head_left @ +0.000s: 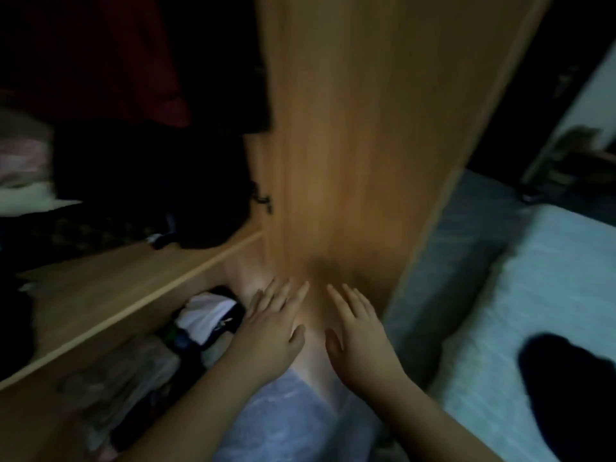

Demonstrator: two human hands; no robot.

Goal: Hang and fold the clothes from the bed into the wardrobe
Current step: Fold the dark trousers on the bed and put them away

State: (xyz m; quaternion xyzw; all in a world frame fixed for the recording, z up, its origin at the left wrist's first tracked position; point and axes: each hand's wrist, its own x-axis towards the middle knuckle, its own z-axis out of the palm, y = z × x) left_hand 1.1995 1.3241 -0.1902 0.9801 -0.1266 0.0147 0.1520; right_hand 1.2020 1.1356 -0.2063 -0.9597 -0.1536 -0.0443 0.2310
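Clothes [206, 323] lie stacked under the wardrobe's wooden shelf [110, 295], a white folded piece on top near the shelf's right end, with darker and paler garments heaped beneath it toward the lower left; how many pieces the stack holds cannot be told in the dim, blurred light. A second heap of dark clothing [150, 181] sits on top of the shelf, and more hangs in shadow above it. One dark garment [566, 388] lies on the bed [533, 295] at its near right edge, apparently waiting its turn. Two hands reach forward, both empty: the left hand [270, 331] with fingers straight and spread, just beside the white piece, and the right hand [360, 335] likewise flat and released, near the lower edge of the open wardrobe door [350, 145]. Neither grasps anything; judging by their pose, they hover between items, probably about to smooth the stack or turn toward the bed. A pale bluish cloth [293, 421] shows below the wrists.
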